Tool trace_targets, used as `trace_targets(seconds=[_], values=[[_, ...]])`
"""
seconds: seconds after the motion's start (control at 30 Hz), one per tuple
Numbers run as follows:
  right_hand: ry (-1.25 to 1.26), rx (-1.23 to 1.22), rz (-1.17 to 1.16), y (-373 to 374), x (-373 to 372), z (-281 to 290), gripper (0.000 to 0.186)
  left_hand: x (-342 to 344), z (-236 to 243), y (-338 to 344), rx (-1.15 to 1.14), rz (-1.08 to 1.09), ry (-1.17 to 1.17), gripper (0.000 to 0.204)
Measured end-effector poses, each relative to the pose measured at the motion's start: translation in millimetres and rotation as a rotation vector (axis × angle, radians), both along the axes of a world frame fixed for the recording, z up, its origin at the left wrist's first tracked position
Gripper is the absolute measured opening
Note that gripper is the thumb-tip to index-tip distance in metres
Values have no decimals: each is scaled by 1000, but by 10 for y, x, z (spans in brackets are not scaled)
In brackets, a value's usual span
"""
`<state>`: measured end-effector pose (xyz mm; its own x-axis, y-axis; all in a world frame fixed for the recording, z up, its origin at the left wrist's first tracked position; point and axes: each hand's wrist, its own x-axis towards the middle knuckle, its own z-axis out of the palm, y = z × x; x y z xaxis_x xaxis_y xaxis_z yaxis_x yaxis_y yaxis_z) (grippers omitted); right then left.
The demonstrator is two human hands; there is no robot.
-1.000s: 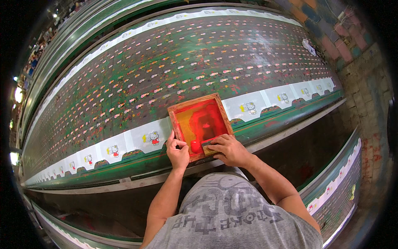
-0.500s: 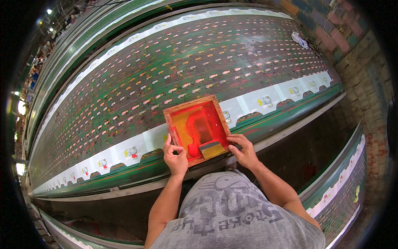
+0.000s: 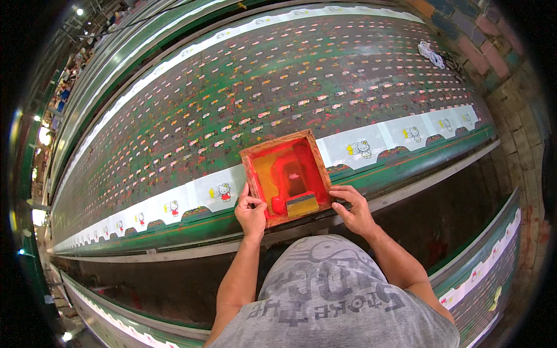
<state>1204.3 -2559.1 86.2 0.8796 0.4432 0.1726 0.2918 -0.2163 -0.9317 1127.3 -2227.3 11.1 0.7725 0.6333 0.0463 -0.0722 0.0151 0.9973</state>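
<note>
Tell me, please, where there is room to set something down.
The likeliest room is the spotted tabletop between the near paper strip and far paper strip, left of the white bundle. It is crowded at the wooden frame, with the left hand and right hand at its sides.

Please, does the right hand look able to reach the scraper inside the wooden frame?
Probably yes. The right hand is beside the wooden frame, close to the scraper; the top is open, and only the frame's side seems between them.
</note>
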Motion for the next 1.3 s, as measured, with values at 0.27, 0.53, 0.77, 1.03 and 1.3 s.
trace_targets(seconds=[0.27, 0.53, 0.77, 1.03, 1.3], values=[[-309, -153, 143, -1, 101, 139, 34, -2, 48, -49, 16, 21, 65, 19], [-521, -296, 387, 303, 106, 269, 42, 19, 77, -54, -27, -2, 47, 20], [-607, -445, 418, 658, 104, 181, 49, -14, 7, -45, 64, 42, 47, 22], [-528, -610, 588, 737, 366, 417, 46, -1, 4, -102, 180, 48, 106, 71], [-491, -596, 447, 1158, 1058, 241, 49, 12, -243, -22, 228, 32, 118, 15]])
